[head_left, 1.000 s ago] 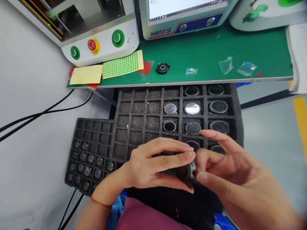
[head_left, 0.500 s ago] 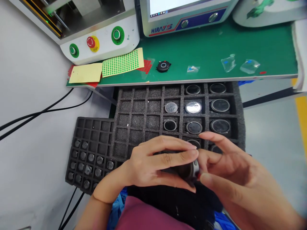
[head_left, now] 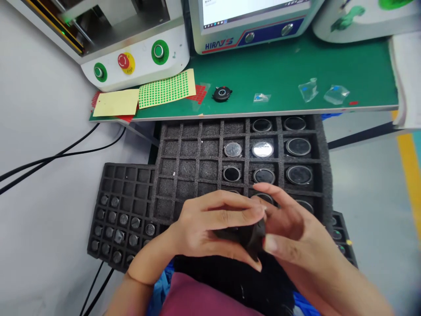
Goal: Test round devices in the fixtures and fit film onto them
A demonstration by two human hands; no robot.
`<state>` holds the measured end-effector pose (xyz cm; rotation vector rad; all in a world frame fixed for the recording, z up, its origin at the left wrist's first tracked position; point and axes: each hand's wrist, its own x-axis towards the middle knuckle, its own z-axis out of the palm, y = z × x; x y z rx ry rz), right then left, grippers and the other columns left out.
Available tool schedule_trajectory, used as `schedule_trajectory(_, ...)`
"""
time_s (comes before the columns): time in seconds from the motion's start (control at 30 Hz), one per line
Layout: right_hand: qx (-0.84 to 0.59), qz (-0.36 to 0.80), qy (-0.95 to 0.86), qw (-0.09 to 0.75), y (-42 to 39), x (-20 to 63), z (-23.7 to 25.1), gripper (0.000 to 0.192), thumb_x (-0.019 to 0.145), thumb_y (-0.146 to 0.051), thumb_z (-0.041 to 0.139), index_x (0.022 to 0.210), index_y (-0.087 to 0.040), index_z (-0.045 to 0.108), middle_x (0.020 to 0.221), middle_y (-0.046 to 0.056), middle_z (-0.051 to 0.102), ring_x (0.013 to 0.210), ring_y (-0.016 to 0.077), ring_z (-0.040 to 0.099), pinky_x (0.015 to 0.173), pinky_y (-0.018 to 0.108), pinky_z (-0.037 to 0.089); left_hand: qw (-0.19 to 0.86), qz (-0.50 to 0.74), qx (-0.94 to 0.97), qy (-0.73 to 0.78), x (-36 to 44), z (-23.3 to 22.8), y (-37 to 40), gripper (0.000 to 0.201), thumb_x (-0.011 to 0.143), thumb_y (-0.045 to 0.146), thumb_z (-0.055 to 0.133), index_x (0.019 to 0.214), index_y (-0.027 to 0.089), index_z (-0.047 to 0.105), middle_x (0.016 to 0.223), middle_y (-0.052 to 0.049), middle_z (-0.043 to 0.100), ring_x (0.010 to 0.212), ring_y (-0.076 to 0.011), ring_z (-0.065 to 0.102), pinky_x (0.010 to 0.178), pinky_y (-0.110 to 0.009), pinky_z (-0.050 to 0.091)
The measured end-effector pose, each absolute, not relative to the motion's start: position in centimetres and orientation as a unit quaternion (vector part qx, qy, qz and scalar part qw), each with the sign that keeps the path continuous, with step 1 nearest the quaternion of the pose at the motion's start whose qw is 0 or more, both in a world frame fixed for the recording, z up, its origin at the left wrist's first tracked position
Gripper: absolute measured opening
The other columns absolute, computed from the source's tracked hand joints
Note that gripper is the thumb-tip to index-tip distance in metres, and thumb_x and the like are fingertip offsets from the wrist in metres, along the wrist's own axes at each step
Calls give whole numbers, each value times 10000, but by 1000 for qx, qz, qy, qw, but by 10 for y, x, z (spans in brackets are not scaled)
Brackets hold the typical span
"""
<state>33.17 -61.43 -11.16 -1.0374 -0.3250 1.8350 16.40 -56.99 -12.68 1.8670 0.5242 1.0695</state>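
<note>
My left hand (head_left: pixel 210 224) is closed around a dark, round watch case (head_left: pixel 255 237), its fingers lying over the top and its thumb underneath. The case is tilted over my lap, and the fingers hide much of it. From the other side my right hand (head_left: pixel 299 237) grips its edge, the thumb pressing on the side while the outer fingers curl loosely. A tiny red spot shows beside the right thumb tip. Behind both hands a grey foam tray (head_left: pixel 179 157) holds several round watch faces (head_left: pixel 298 174) in its right-hand pockets.
A smaller foam tray (head_left: pixel 130 186) with several small round parts lies at left. On the green bench (head_left: pixel 263 72) are a green-dot sticker sheet (head_left: pixel 166 90), a black round part (head_left: pixel 222 93) and small plastic bags (head_left: pixel 336 94). A machine with a red stop button (head_left: pixel 124 61) stands behind.
Both hands and the watch case have shifted slightly left, and the case has turned so its side looks darker. My right fingers have come closer to the left hand. The view has moved a little.
</note>
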Motion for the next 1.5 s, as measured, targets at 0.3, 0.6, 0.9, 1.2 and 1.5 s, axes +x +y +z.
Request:
schedule_trajectory(0.3, -498, 469, -374, 627, -626, 333, -116, 373, 794, -192, 766, 1130, -308, 650, 1151, 37, 673, 1074, 201, 655, 960, 340, 562, 901, 332, 187, 206, 186, -122, -594, 419, 1001, 431, 458, 1195, 127, 670, 906, -115, 730, 690, -164, 719, 551, -233, 575)
schedule_trajectory(0.6, -422, 454, -562, 547, -629, 346, -122, 642, 715, -2, 739, 1234, -366, 637, 1162, 29, 727, 931, 209, 748, 672, 241, 646, 857, 297, 194, 373, 191, -114, -600, 438, 754, 526, 783, 847, 141, 595, 698, 15, 524, 577, -70, 491, 537, -178, 457)
schedule_trajectory(0.9, -400, 437, -577, 562, -620, 344, -113, 518, 642, -116, 858, 1092, -328, 714, 986, 20, 767, 900, 294, 751, 893, 480, 629, 890, 336, 163, 261, 195, -119, -614, 376, 866, 502, 679, 902, 160, 527, 647, 14, 564, 548, -90, 566, 528, -182, 482)
schedule_trajectory(1.2, -390, 467, -465, 642, -634, 332, -129, 387, 737, -308, 866, 1064, -373, 669, 936, -6, 771, 856, 251, 757, 878, 504, 631, 918, 340, 93, 182, 204, -117, -616, 375, 870, 488, 667, 914, 129, 567, 652, -29, 621, 433, -60, 512, 376, -117, 383)
schedule_trajectory(1.5, -416, 450, -395, 684, -628, 320, -123, 493, 655, -304, 921, 1084, -326, 678, 974, -15, 754, 863, 195, 740, 877, 365, 638, 912, 353, 89, 190, 210, -126, -616, 405, 822, 499, 678, 867, 98, 640, 631, -51, 638, 477, -103, 552, 441, -181, 397)
